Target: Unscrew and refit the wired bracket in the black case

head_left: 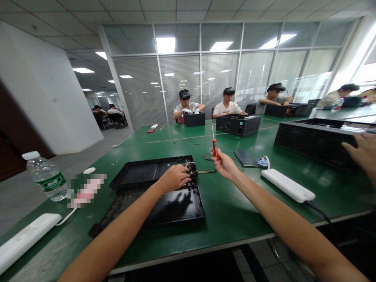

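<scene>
An opened black plastic casing [173, 205] lies flat in front of me, its two shallow halves side by side. At its right end, my left hand [175, 178] reaches over it with bent fingers around a small black part [192, 167] with thin wires. The fingertips partly hide this part. A bundle of wires [207, 171] runs from it to the right across the table. My right hand [225, 162] is closed around the handle of an orange and black screwdriver [215, 149], raised beside the casing with its shaft pointing up.
The green table [235, 211] carries a water bottle [47, 178] and a white power strip [29, 239] at left. Right of me are a phone [246, 158], another power strip [288, 185] and a black computer case [317, 143] with a co-worker's hand [362, 152]. Several people work opposite.
</scene>
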Demonstrator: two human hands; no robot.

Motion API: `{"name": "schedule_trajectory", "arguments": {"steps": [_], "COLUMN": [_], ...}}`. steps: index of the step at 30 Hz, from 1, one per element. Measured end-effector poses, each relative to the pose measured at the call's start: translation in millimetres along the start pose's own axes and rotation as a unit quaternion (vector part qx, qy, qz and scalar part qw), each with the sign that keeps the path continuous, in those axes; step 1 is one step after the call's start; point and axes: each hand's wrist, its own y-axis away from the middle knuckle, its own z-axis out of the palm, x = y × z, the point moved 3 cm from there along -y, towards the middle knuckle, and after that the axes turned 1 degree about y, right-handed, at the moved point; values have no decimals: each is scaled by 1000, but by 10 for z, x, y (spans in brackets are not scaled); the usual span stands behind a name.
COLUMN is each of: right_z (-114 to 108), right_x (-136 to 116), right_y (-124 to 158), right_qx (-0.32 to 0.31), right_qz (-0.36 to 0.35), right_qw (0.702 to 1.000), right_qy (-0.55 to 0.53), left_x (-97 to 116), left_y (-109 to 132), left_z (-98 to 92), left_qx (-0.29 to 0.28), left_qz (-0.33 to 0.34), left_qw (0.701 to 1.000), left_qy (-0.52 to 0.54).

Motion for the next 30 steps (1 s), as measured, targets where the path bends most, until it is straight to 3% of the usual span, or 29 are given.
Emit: {"name": "schedule_trajectory", "arguments": {"steps": [2, 4, 5, 7, 10, 12, 14, 16, 18, 22, 26, 30], "right_z": [135, 283, 362, 515, 676, 721, 720, 689, 647, 570, 541, 487], "right_x": [-38, -48, -32, 63, 322, 488, 594, 627, 605, 525, 537, 625], "right_y": [111, 309, 445, 769, 1230, 1418, 1502, 1529, 1544, 1554, 1380, 886], "right_qx": [-74, -153, -191, -258, -319, -319, -312, -319, -330, -293, -279, -279], "right_qz": [-17, -71, -104, -161, -175, -171, -168, -170, -171, -152, -145, -138], "right_qw": [990, 943, 898, 774, 609, 535, 493, 475, 477, 528, 550, 553], "right_qy": [116, 288, 383, 556, 705, 763, 795, 802, 797, 783, 773, 772], "left_x": [-266, -549, -674, -862, -997, -1023, -1027, -1019, -994, -922, -869, -690], "left_y": [173, 406, 526, 723, 826, 775, 689, 615, 569, 508, 414, 415], "left_z": [-61, -62, -39, 26, 103, 130, 150, 162, 164, 96, -181, -589], "left_qx": [-23, -55, -77, -115, -131, -133, -143, -152, -157, -192, -195, -180], "left_qz": [-79, -149, -173, -188, -161, -130, -108, -102, -104, -115, -100, -79], "left_qw": [996, 985, 980, 975, 978, 981, 982, 982, 982, 973, 972, 977], "left_qy": [-46, -70, -63, -24, 31, 50, 57, 43, 12, -58, -82, -78]}}
